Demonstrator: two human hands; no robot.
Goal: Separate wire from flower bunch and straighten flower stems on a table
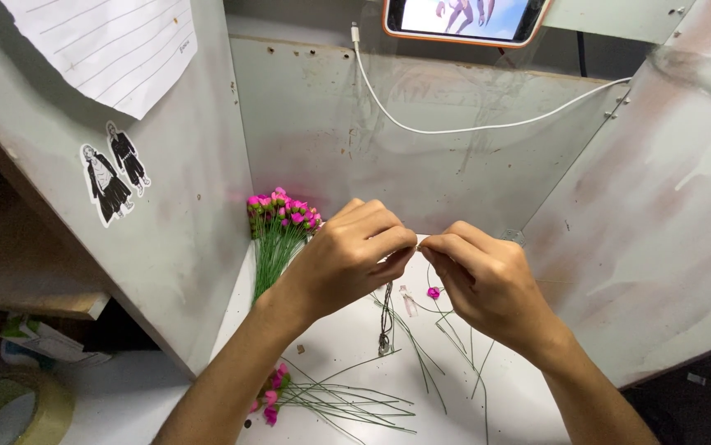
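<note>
Between my two pinched sets of fingertips, at the centre of the head view, I see a thin green wire stem (431,276) held taut; it curves down from the pinch to a small pink bud (434,292) hanging just at 6 o'clock of the grip. My left hand (347,257) is closed, thumb pressed against the curled fingers, nipping the stem end at its 3 o'clock side. My right hand (487,284) is closed the same way, thumb and forefinger meeting at its 9 o'clock edge, so the two grips nearly touch. Whether each hand holds the same piece or two pieces I cannot tell, since the wire is too fine at the pinch.

Below the hands, at 6 o'clock, loose green stems (421,354) lie scattered on the white tabletop (347,330), with a dark twisted wire bundle (386,321) among them. At 7 o'clock by my left forearm rests a small cluster of finished pink flowers (269,400). At 10 o'clock a bunch of pink-headed stems (277,227) leans against the grey partition wall (199,247). At 12 o'clock a white cable (454,129) drapes from a phone (462,18). At 8 o'clock, well apart, sits a tape roll (17,408)
</note>
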